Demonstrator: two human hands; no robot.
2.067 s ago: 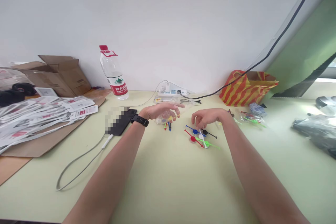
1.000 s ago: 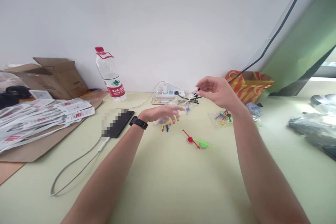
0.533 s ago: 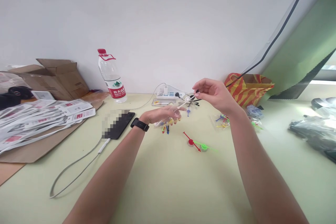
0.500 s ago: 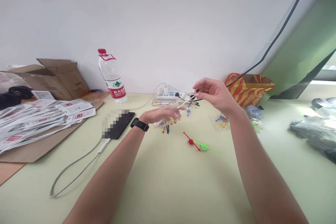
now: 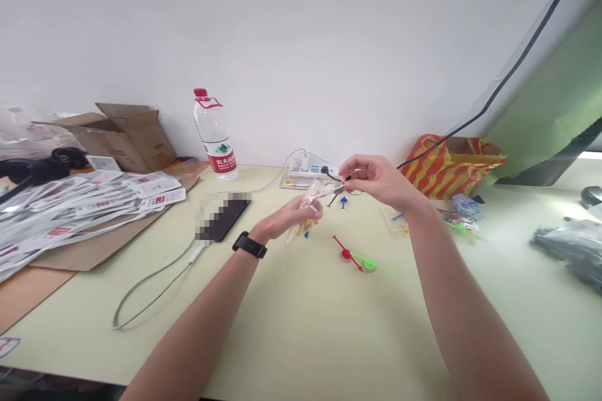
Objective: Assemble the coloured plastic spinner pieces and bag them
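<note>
My left hand (image 5: pixel 288 215), a black watch on its wrist, is closed around a small clear plastic bag (image 5: pixel 314 193) with yellow and blue pieces in its lower part. Thumb and fingers of my right hand (image 5: pixel 379 180) pinch a small thing at the bag's upper right; it is too small and blurred to name. Behind the hands a blue arrow-shaped piece (image 5: pixel 343 202) lies on the table. Closer to me lie a red arrow spinner (image 5: pixel 346 255) and a green spinner (image 5: pixel 369 264), each on a round base, side by side.
A water bottle (image 5: pixel 221 144), a phone (image 5: pixel 226 220) on a cable and a power strip (image 5: pixel 313 166) stand or lie further back. White tags (image 5: pixel 108 200) and a cardboard box (image 5: pixel 134 138) are at left. A red-yellow bag (image 5: pixel 435 166) and clear packets (image 5: pixel 463 222) sit at right.
My right hand has come down and closer to the left hand, and the plastic bag now stands up higher from my left fingers. The view has shifted slightly left.
</note>
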